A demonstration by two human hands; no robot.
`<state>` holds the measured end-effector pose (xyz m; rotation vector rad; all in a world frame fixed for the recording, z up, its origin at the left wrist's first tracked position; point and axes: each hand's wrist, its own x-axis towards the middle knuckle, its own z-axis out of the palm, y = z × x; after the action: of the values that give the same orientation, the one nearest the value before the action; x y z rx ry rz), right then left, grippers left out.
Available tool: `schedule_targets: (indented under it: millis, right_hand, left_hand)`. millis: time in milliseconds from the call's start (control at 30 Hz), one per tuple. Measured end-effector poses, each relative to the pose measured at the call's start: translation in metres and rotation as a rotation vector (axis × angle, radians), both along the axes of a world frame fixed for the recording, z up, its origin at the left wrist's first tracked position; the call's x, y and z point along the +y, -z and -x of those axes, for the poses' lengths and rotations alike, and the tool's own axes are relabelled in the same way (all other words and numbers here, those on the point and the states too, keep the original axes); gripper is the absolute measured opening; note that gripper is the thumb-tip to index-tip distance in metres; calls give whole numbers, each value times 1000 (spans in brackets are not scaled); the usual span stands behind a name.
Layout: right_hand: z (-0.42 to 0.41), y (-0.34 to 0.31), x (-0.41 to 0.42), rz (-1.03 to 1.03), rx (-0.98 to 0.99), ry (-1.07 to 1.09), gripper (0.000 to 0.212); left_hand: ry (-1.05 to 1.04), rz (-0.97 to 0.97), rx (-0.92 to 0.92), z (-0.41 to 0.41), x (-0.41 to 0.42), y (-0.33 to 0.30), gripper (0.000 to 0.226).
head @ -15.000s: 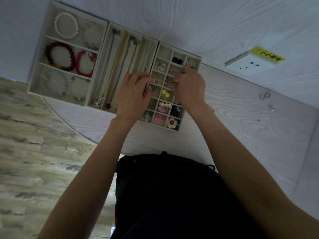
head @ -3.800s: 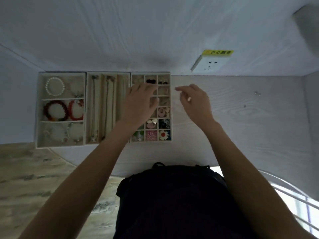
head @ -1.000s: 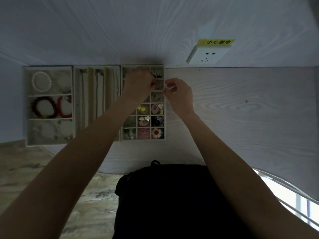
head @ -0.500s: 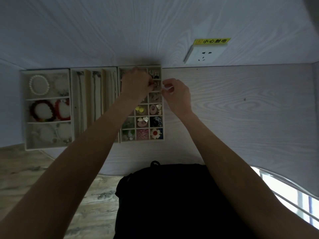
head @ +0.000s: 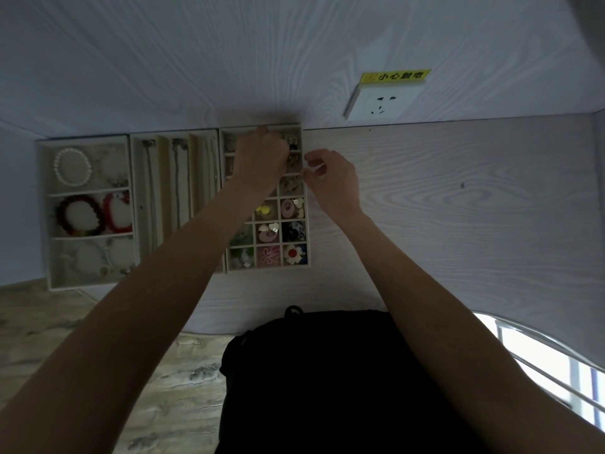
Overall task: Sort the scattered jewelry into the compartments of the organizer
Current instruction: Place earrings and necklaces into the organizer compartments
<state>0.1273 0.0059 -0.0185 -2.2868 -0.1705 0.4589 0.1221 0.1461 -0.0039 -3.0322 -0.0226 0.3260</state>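
Right now my left hand [head: 262, 160] lies over the far compartments of the small-grid tray [head: 306, 224], which sits against the table's [head: 458, 208] far edge, just beside the necklace tray [head: 137, 204]. Its fingers curl down into the cells, and I cannot tell whether they hold anything. My right hand [head: 334, 180] hangs just off the tray's right rim, thumb and forefinger pinched close; whether a piece sits between them is too small to see. Nearer cells hold a white flower piece [head: 293, 253], a pink one [head: 269, 256] and yellow studs [head: 264, 210]. At the table's left end the bracelet tray [head: 44, 224] keeps a pearl bracelet [head: 72, 167] in its far compartment and a dark red bracelet [head: 80, 216] in the middle one. A wall socket [head: 381, 103] sits above the far edge.
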Motion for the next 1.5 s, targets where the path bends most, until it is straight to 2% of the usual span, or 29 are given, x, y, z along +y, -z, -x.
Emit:
schedule_targets:
  millis: [100,200,267,433,633,800,933,1133,1233,1333,1500]
  right_hand:
    - [0,1,0,-2,1,1,23]
    - [-1,2,1,-2,-9,-2,23]
    - [0,2,1,-4,-11,-4,23]
    - [-1,1,0,-8,-8,-10,23]
    - [-2,1,-1,-15,11,-8,24]
    - [-2,-1,-1,-20,15,-8,25]
    - [-2,-2,-1,-28,25,-7,25]
    - [-2,-2,-1,-21,12,-14,25]
    - [-2,-2,1,-16,-53,-12,26]
    - [-1,-4,3,15,-207,-81,28]
    - [-1,-4,4,221,-446,-290,20]
  left_hand:
    - [-37,130,-29,5,4,0,20]
    - [-161,320,-21,11,5,-1,23]
    - [-242,377,-17,15,2,0,23]
    - [-354,355,58,15,-10,0,32]
    - [-398,281,57,13,-12,4,35]
    - [-375,272,-15,16,-10,-1,33]
    - [-267,312,-104,16,-2,-10,24]
    - [-101,290,2,7,7,-9,21]
    - [-68,274,24,5,7,-8,22]
    - [-71,267,20,5,8,-5,25]
    - [-77,197,-15,6,9,-3,27]
